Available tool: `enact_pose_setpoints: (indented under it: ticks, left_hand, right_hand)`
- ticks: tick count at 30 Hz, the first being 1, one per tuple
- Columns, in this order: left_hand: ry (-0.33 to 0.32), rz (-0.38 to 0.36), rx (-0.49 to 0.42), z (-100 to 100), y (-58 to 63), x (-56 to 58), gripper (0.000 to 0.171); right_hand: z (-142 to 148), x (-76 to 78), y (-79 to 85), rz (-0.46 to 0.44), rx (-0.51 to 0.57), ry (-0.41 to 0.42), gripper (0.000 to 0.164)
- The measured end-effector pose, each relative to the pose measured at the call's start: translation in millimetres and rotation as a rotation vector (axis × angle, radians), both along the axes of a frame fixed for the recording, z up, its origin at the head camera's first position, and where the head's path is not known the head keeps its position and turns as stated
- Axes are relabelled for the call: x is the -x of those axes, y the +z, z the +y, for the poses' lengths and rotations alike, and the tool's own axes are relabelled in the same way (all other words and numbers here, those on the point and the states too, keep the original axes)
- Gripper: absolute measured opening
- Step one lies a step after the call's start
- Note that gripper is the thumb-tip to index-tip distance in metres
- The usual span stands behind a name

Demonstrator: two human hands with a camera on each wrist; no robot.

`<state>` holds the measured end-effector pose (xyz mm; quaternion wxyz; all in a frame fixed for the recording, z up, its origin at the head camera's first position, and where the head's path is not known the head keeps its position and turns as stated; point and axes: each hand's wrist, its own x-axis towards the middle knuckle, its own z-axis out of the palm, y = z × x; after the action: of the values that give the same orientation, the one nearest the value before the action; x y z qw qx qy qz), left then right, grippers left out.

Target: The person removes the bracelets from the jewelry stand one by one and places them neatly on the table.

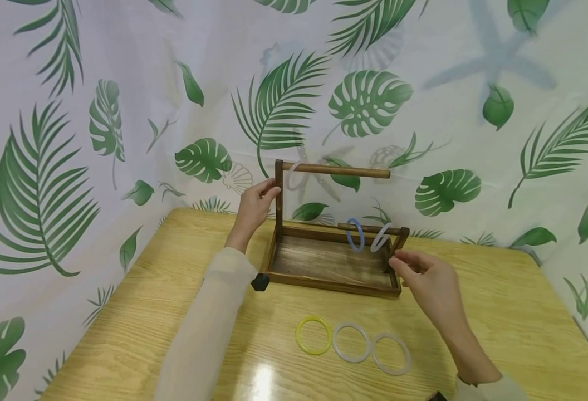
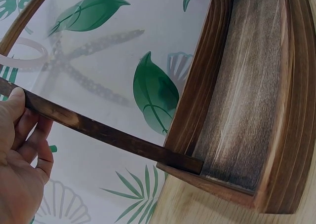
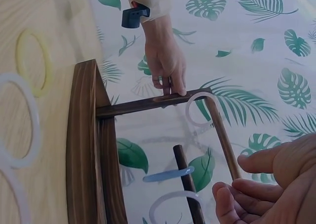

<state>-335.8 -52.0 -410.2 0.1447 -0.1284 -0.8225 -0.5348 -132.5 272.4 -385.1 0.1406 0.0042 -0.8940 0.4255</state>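
A dark wooden stand [image 1: 334, 287] has a tray base and two posts, each bearing a horizontal peg. My left hand [image 1: 255, 209] pinches the tall left post [image 2: 108, 135], its thumb on the near face and fingers behind. At the lower right post, my right hand [image 1: 431, 281] has thumb and index finger at the wood, seeming to pinch it; the right wrist view does not show that contact. A pale ring [image 1: 293, 177] hangs on the upper peg. On the lower peg hang a blue ring [image 1: 356, 235] and a whitish ring [image 1: 381, 238].
In front of the stand, a yellow ring [image 1: 314, 336] and two whitish rings, one in the middle [image 1: 351, 342] and one at right [image 1: 391, 354], lie in a row on the wooden table [image 1: 138, 312]. A leaf-patterned cloth [image 1: 174, 111] hangs behind.
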Motion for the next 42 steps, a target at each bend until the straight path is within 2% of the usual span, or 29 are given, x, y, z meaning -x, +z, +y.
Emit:
enact_pose_setpoints:
  ticks: [11, 17, 28, 42]
  left_hand:
    - [-0.006, 0.023, -0.003, -1, 0.2, -1.2, 0.038]
    - [0.003, 0.021, 0.0, -1, -0.9, -0.9, 0.038]
    - [0.003, 0.017, 0.001, -1, -1.2, -0.2, 0.038]
    - [0.007, 0.012, 0.003, -1, -1.4, 0.5, 0.038]
  right_hand:
    - [-25, 18.0, 7.6, 0.096, 0.097, 0.02, 0.029]
    - [-39, 29.0, 16.4, 0.13, 0.168, 0.042, 0.029]
    - [-63, 49.2, 22.5, 0.224, 0.201, 0.038, 0.022]
    - [-89, 69.8, 25.2, 0.219, 0.206, 0.078, 0.026]
